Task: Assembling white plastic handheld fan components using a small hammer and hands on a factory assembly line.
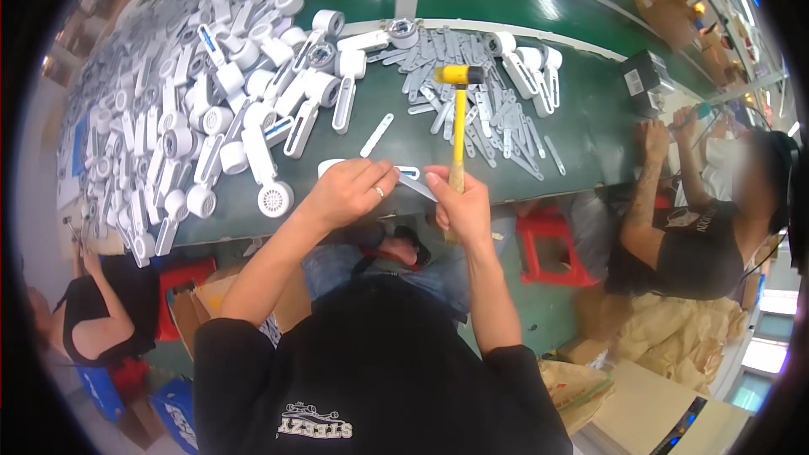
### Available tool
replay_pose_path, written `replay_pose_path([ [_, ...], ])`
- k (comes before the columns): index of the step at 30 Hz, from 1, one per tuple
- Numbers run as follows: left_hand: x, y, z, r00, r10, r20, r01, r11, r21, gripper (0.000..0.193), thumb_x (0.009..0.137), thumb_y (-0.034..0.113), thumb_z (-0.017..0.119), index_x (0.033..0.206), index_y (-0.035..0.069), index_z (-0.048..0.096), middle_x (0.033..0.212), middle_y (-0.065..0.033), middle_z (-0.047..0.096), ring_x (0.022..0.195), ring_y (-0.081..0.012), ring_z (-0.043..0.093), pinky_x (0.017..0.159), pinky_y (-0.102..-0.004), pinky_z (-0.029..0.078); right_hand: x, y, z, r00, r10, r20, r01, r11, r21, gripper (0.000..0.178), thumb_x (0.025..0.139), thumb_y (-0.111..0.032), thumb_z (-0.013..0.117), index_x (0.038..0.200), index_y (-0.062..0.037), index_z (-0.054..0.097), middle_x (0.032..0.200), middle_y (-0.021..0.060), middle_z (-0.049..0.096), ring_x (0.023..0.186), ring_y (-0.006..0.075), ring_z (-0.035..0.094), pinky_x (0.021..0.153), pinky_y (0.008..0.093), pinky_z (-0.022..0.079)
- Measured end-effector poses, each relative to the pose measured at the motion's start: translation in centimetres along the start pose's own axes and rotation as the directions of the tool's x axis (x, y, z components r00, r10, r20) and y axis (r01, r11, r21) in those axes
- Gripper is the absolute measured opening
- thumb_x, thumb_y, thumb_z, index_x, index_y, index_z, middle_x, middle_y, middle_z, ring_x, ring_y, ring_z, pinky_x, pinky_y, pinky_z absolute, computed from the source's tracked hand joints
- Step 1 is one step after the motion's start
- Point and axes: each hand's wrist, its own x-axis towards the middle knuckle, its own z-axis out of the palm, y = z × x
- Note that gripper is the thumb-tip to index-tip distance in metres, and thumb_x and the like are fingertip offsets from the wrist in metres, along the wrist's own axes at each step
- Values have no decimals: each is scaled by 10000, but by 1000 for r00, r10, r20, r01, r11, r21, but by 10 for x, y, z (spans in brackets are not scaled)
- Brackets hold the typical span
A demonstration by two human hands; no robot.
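Observation:
My left hand [352, 190] is closed on a white long-handled part with a round head [329, 166], pressed against the near edge of the bench. Most of that part lies beneath my fingers; its slotted handle end [409, 172] shows to the right. In my right hand [465, 202] is a hammer [458, 131] with a yellow handle and a yellow-and-black head, held upright. A flat grey strip [417, 187] runs between my two hands, its right end at my right thumb and fingers. Another loose grey strip [377, 135] rests on the bench just beyond my left hand.
White long-handled parts [177, 141] are heaped on the left of the green bench [581, 109]. Grey strips [434, 59] form a pile ahead, beside a few white parts [522, 72]. A co-worker [699, 227] sits at right, another [93, 312] at left. A red stool [548, 244] stands below.

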Motion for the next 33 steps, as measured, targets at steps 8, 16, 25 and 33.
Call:
replay_pose_path([
  [8,-17,10,2,996,-6,-84,15,995,104,241,815,98,778,1043,40,724,1047,-69,730,829,-207,679,681,-341,563,-29,-11,4,996,18,83,-16,1000,-19,287,1027,-167,735,1256,5,716,779,14,680,492,44,486,426,233,350],
  [16,-46,-6,22,854,-520,26,516,838,-178,831,777,204,911,1508,52,545,1091,-64,754,1166,-297,641,1220,-524,388,12,-3,8,999,-50,19,53,982,-184,256,1031,-195,728,1205,-8,747,781,-5,679,479,34,460,412,241,329],
  [25,-52,-7,29,802,-596,-34,561,772,-300,744,766,168,914,1432,69,597,990,-41,745,1085,-245,681,1224,-531,381,40,-2,11,988,11,157,82,819,-568,252,1020,-179,729,1251,-99,790,702,-53,593,513,26,442,456,237,331],
  [33,-54,-14,31,921,-387,-33,376,910,-176,207,842,169,842,1040,193,784,969,13,683,1055,-191,666,1196,-599,401,30,-30,30,982,165,95,-61,745,-664,330,1017,-199,741,1326,-83,750,664,-37,573,501,45,445,457,262,342],
])
